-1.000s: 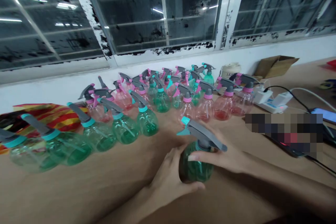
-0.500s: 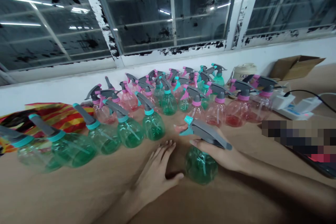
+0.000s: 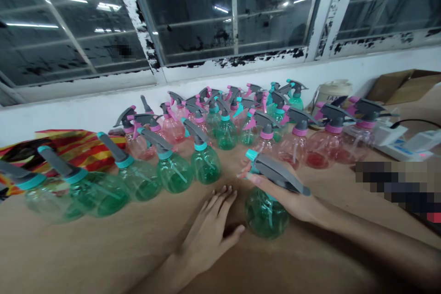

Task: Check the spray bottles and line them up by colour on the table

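A green spray bottle [image 3: 267,216] with a grey and teal trigger head stands upright on the wooden table in front of me. My right hand [image 3: 291,195] is wrapped round its neck, just under the spray head, with fingertips at the trigger. To the left of the bottle, my left hand [image 3: 212,229] lies on the table with fingers stretched and thumb apart, not touching the bottle. Nearest to that hand is another green spray bottle [image 3: 206,165], the end of a row of several green ones.
Several pink spray bottles [image 3: 324,147] stand beyond, among more green ones, along the white wall. A red and yellow cloth [image 3: 82,154] lies at the left. On the right are a power strip [image 3: 403,149], a cream container [image 3: 334,89] and a cardboard box [image 3: 401,86].
My left hand has let go of the green spray bottle and moved left onto the table. The right hand has shifted to the bottle's neck and trigger. The view has turned slightly left.
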Available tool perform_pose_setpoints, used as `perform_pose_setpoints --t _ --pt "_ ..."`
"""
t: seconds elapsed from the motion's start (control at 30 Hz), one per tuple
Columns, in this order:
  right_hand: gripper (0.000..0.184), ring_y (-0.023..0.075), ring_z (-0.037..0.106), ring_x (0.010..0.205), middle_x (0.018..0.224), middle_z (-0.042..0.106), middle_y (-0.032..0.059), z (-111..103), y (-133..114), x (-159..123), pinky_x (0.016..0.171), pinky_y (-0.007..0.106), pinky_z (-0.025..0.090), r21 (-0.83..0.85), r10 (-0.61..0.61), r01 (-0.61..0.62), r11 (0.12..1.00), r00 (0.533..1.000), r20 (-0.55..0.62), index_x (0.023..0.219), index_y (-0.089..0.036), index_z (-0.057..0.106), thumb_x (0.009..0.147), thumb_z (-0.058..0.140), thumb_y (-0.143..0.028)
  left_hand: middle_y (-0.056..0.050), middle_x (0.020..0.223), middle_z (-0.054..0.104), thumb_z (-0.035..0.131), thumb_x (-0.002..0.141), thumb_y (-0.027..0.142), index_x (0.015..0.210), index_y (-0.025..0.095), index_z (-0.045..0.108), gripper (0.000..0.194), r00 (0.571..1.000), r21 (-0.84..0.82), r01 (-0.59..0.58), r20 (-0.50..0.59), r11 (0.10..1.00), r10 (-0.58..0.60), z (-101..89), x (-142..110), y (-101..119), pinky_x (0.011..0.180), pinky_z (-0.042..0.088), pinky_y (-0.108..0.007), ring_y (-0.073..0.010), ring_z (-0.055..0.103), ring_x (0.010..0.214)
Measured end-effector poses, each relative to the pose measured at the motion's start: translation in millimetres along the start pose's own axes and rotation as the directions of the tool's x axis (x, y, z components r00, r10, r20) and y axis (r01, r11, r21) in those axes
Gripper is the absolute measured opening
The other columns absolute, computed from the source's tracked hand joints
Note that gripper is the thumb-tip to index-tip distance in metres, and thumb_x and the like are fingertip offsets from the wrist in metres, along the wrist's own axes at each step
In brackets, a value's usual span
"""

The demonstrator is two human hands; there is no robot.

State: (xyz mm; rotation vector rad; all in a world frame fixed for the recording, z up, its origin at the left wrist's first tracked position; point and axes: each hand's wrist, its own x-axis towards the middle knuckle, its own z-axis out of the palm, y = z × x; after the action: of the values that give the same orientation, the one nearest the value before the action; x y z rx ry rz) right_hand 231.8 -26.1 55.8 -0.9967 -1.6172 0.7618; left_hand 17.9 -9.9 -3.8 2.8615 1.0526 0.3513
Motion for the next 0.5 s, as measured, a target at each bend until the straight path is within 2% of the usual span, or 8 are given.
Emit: perform_pose_setpoints --t 0.13,0.23,0.4,0.5 --pt "0.016 0.0123 0.055 0.061 0.069 0.058 -0.0031 2.0 0.2 -1.2 0.057 0.026 0.045 0.012 0.030 -0.030 0.999 0.999 -0.036 0.080 -0.023 0.061 0.085 0.061 -0.039 -0.015 0.144 0.043 0.054 0.091 0.034 0.142 0.012 0.032 0.060 1.000 0.006 0.004 -0.011 1.000 -0.004 1.8 1.6 1.6 0.108 0.034 -0.048 -0.0282 0.038 0.133" --pt "0.017 0.0112 0.055 0.062 0.068 0.056 -0.0041 1.9 -2.6 -0.5 0.057 0.024 0.045 0.026 0.016 -0.014 1.000 0.997 -0.072 0.076 -0.023 0.057 0.084 0.062 -0.037 -0.015 0.143 0.044 0.053 0.091 0.033 0.141 0.012 0.032 0.058 1.000 0.001 0.005 -0.027 1.000 -0.005 2.7 2.5 2.5 0.108 0.034 -0.047 -0.0277 0.039 0.133" --pt "0.016 0.0176 0.064 0.079 0.083 0.066 0.0008 0.2 -3.2 0.4 0.074 0.032 0.051 0.062 0.019 -0.019 0.998 1.000 0.006 0.091 -0.025 0.064 0.085 0.060 -0.039 -0.015 0.143 0.045 0.052 0.092 0.034 0.140 0.012 0.033 0.056 0.999 0.009 0.008 -0.033 1.000 -0.007 3.5 1.7 2.4 0.107 0.035 -0.048 -0.0277 0.039 0.133" --pt "0.015 0.0196 0.064 0.074 0.074 0.064 0.0002 0.7 -0.9 -1.0 0.070 0.034 0.053 -0.001 0.044 -0.044 0.999 0.998 -0.034 0.084 -0.025 0.062 0.083 0.059 -0.040 -0.016 0.143 0.044 0.052 0.092 0.035 0.139 0.011 0.033 0.056 0.999 0.000 0.004 -0.033 1.000 -0.004 4.0 0.8 1.6 0.108 0.034 -0.047 -0.0268 0.038 0.133"
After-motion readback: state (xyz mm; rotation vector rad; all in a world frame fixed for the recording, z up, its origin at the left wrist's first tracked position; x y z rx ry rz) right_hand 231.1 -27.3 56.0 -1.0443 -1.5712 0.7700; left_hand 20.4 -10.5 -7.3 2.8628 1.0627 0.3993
